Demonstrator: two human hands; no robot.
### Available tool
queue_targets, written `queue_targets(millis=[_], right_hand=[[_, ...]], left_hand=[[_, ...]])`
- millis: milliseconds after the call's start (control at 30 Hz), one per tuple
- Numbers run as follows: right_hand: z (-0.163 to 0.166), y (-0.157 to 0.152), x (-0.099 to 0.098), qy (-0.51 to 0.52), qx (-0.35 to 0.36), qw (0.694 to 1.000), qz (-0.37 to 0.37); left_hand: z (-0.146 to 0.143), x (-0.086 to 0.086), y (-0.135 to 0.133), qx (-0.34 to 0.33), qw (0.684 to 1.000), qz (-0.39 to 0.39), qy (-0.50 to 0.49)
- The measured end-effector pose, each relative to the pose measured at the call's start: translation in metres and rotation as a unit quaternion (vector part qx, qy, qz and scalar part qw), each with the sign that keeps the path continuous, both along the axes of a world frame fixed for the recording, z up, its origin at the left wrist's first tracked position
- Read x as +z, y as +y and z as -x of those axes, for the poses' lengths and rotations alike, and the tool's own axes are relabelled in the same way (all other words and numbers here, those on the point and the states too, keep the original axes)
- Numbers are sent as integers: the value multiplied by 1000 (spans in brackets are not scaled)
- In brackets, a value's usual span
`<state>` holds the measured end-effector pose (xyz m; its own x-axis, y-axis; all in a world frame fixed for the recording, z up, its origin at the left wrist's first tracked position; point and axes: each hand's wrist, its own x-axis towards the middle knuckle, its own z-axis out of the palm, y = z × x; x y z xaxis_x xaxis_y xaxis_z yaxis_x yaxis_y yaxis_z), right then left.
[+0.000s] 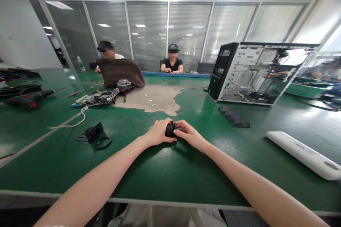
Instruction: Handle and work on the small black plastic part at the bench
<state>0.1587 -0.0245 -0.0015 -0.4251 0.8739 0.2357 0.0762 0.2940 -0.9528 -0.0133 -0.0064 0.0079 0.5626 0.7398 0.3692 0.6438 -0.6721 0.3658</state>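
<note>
Both my hands meet over the middle of the green table (165, 173). My left hand (157, 133) is curled round a small black part (169, 129), which looks like a little fan or motor housing. My right hand (189, 133) pinches the same black part from the right with thumb and fingers. The part sits just above or on the table surface; I cannot tell which. Much of the part is hidden by my fingers.
A black bracket and ring (94, 134) lie to the left, with a white cable (71, 122) beyond. A circuit board (97, 97) and an open computer case (253, 72) stand further back. A white panel (306, 154) lies at the right. Two people sit at the far side.
</note>
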Motion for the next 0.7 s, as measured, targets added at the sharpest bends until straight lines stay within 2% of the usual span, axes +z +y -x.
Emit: queue_targets(millis=[100,367,600,700], right_hand=[[-1,-3,3,24,38,999,10],[4,-4,3,-1,-20,1000,6],[0,-6,6,13,22,1000,10],[1,-6,6,14,1,1000,8]], left_hand=[[0,-1,0,2,1000,-2,3],[0,-2,1,-8,1000,2,-3],[-1,0,0,1,1000,10,-5],[0,0,-1,2,1000,7,-8]])
